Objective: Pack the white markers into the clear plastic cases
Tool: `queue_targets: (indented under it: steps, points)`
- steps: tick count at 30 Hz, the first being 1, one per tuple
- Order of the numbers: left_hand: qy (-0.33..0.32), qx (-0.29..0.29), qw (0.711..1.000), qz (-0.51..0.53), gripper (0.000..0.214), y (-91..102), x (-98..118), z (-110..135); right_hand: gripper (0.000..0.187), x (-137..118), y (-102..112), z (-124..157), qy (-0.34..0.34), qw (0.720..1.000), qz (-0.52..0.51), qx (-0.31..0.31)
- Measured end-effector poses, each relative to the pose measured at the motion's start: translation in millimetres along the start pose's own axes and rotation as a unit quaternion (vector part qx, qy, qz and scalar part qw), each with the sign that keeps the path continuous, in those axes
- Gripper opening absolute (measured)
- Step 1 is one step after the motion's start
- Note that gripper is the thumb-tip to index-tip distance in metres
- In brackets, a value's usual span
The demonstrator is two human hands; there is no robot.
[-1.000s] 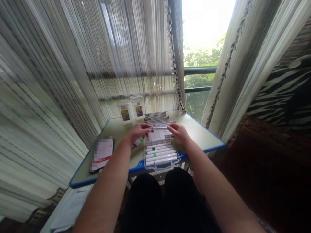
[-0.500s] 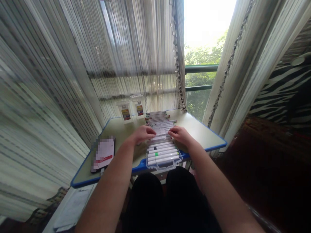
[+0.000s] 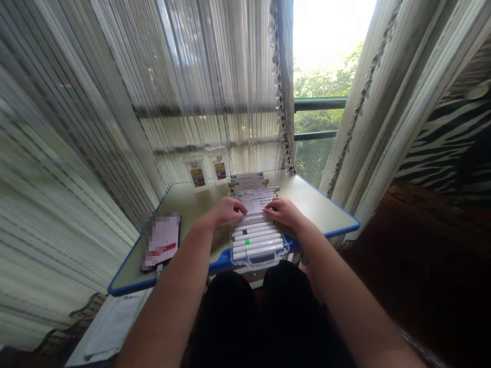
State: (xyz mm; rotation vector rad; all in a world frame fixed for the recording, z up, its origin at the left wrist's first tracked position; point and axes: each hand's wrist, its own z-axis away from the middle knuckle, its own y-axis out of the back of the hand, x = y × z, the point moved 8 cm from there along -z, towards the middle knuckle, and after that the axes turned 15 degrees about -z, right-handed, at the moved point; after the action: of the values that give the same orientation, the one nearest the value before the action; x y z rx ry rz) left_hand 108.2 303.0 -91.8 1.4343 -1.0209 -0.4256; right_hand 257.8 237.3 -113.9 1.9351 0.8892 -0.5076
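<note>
A clear plastic marker case (image 3: 268,261) lies open at the table's near edge, its handle towards me. Several white markers (image 3: 259,242) lie crosswise in its near half, one with a green band and one with a black band. My left hand (image 3: 229,210) is at the left side of the case's middle, with thumb and fingers pinched together. My right hand (image 3: 282,209) mirrors it on the right, also pinched. Between the fingertips is a pale, see-through area; what they grip there is too small to tell. More markers (image 3: 247,181) lie in a row beyond the case.
Two clear containers with labels, one on the left (image 3: 197,176) and one beside it (image 3: 220,169), stand at the back left. A tablet or phone (image 3: 164,240), partly blurred, lies on the table (image 3: 322,212) at left. Curtains (image 3: 215,76) hang behind. Papers (image 3: 111,327) lie lower left.
Both hands stay at the sides of the case, with only a slight shift of the fingers. The camera view has moved a little; the case and markers look the same.
</note>
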Motion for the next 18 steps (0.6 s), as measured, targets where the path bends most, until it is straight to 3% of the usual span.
queue_targets:
  steps: [15, 18]
  points:
    - [-0.002, -0.009, 1.000, -0.023, 0.024, -0.9, 3.8, 0.5, 0.011, -3.9, 2.3, 0.3, 0.025, 1.000, 0.005, 0.018]
    - [0.005, 0.010, 1.000, -0.013, 0.022, 2.4, 2.5, 0.2, 0.010, -4.0, 2.6, 0.8, 0.027, 0.999, 0.003, 0.022]
